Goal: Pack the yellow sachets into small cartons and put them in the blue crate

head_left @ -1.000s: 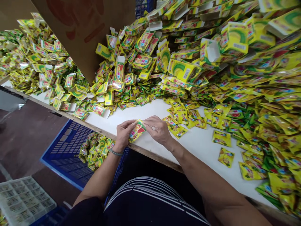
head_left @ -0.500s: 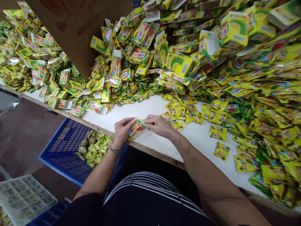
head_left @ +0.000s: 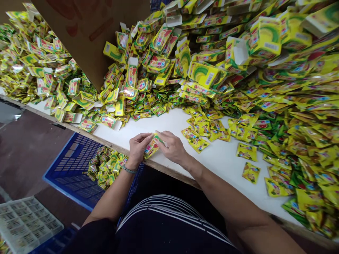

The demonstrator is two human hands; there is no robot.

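With the left hand (head_left: 137, 151), clamps a small green and yellow carton (head_left: 150, 149) between thumb and fingers, tilted, at the near edge of the white table (head_left: 156, 121). With the right hand (head_left: 172, 146), pinches at the carton's upper end, covering part of it. Has both hands close together, with the carton between; cannot tell the carton's contents. Wears a braided bracelet (head_left: 129, 169) on the left wrist and, below both hands, a dark garment (head_left: 164, 225) with white stripes.

Has just beyond the right hand a loose cluster of yellow sachets (head_left: 201, 128), and farther to its right a big heap of sachets (head_left: 299, 141), mixed yellow and green. Faces, beyond both hands, a high jumble of cartons (head_left: 159, 67), several with white end flaps open. Has beyond and left of the left hand a brown cardboard panel (head_left: 79, 38), with another spread of packs (head_left: 39, 67) farther left. Has, below and left of the left hand, a blue basket (head_left: 63, 176) holding small yellow and green packs (head_left: 111, 167), and, farther left and lower, a pale divided tray (head_left: 26, 220).
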